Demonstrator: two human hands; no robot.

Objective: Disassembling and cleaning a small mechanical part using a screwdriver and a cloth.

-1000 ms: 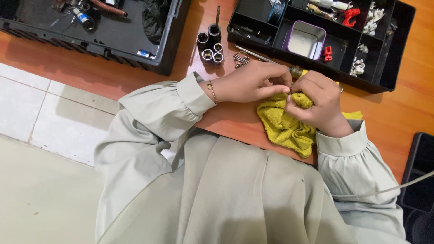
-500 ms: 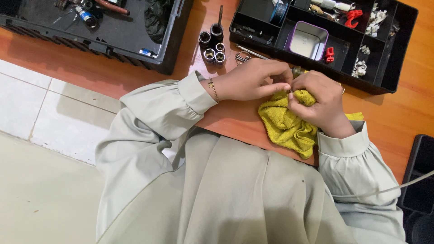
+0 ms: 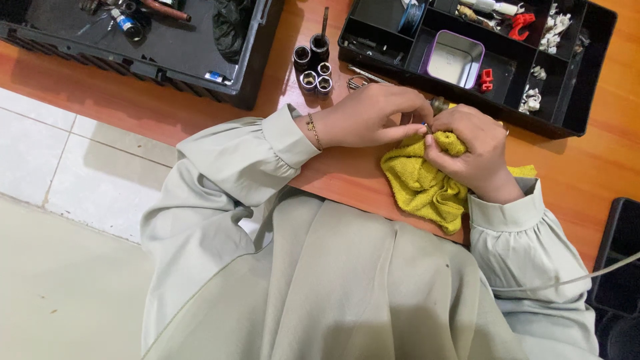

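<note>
We look down from a single camera on the person's head. It sits close above the wooden table (image 3: 600,160) and lap.

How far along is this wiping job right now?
Done: nothing shows as finished; four sockets stand grouped on the wooden surface, and whether they are already wiped cannot be told. In hand: the left hand and right hand pinch a small metal piece against the yellow cloth. Left: the piece is not yet set down beside the parts tray.
</note>
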